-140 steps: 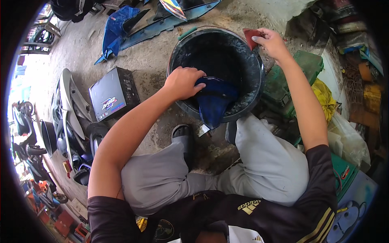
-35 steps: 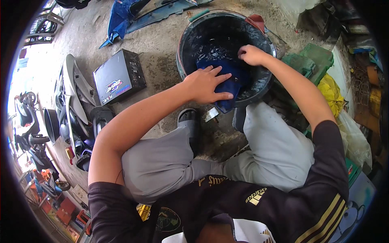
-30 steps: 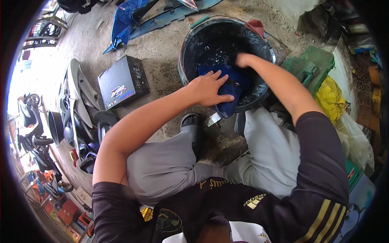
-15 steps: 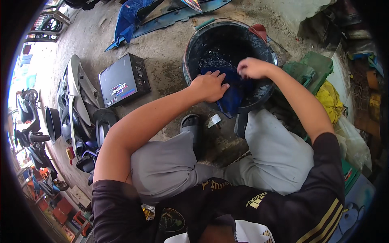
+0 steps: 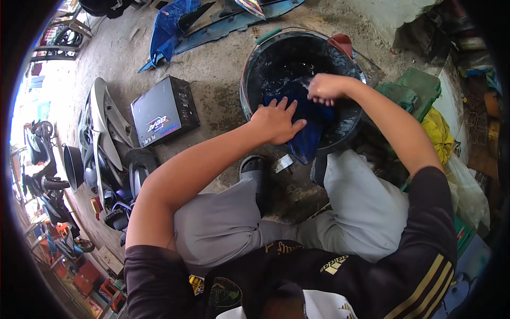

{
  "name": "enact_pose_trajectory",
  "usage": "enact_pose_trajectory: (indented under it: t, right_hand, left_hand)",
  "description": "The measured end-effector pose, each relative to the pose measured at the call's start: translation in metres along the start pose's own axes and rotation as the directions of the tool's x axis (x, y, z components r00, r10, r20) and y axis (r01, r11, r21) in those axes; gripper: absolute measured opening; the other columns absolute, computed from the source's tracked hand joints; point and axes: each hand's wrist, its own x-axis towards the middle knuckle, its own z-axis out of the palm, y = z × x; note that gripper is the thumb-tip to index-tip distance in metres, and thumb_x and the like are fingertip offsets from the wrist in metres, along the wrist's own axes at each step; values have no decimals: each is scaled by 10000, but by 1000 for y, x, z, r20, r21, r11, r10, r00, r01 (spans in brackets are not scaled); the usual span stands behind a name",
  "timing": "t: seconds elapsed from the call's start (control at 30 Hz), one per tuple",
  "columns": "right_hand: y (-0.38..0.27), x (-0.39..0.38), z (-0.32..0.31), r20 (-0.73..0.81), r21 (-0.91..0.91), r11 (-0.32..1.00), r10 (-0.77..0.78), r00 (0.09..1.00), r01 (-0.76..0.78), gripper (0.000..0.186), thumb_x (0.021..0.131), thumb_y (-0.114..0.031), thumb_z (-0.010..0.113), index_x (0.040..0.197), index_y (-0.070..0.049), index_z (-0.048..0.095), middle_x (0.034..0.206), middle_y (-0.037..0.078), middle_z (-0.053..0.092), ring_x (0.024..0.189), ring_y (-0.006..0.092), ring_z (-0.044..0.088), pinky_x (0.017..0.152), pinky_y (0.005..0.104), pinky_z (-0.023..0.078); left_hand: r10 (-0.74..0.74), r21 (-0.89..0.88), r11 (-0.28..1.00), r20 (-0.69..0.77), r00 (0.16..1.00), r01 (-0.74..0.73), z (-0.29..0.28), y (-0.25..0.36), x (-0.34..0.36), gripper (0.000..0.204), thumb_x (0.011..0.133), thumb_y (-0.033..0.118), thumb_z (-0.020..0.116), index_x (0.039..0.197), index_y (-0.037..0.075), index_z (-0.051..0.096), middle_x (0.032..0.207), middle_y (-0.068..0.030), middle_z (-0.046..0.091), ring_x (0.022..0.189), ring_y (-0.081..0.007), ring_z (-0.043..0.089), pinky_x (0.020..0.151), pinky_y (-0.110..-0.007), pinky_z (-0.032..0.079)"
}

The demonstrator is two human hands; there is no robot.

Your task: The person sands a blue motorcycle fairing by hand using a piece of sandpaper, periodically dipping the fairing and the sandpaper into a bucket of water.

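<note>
A black bucket (image 5: 340,138) with dark water stands before my knees, a blue plastic panel (image 5: 305,143) inside it, its lower tip against the near rim. My left hand (image 5: 273,119) lies on the panel's left side, fingers spread. Over the water and the panel's upper part, my right hand (image 5: 324,89) has its fingers curled, wet and partly blurred; I cannot make out whether anything is inside them. A red piece (image 5: 342,43) hangs on the bucket's far right rim.
Blue body panels (image 5: 170,34) lie beyond the bucket. Left are a black box (image 5: 159,111), pale fairings (image 5: 98,117) and motorbikes (image 5: 40,159). Green cases (image 5: 411,87), a yellow bag (image 5: 435,133) and a plastic sack (image 5: 467,196) crowd the right. A small white object (image 5: 284,163) lies near my foot.
The red piece has left my right hand for the rim. That hand has come down into the bucket and now splashes at the water. My left hand has moved lower on the panel.
</note>
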Motion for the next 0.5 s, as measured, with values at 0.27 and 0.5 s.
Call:
enact_pose_trajectory:
  t: [0.27, 0.5]
  right_hand:
    - [3, -63, 26, 101, 121, 976, -194, 976, 181, 207, 972, -143, 640, 1054, 6, 758, 898, 105, 768, 811, 183, 731, 737, 346, 599]
    - [96, 88, -29, -445, -539, 829, -133, 886, -146, 299, 916, -180, 651, 1079, 40, 772, 1072, 229, 790, 977, 411, 746, 903, 471, 586]
  left_hand:
    - [38, -75, 996, -59, 998, -42, -2, 2, 6, 705, 1100, 548, 427, 1608, 60, 462, 1647, -242, 458, 1500, -421, 475, 1174, -559, 452]
    - [200, -38, 978, -125, 972, -206, -7, 19, 15, 824, 1063, 660, 464, 1610, 43, 461, 1655, -256, 443, 1513, -422, 460, 1201, -526, 433]
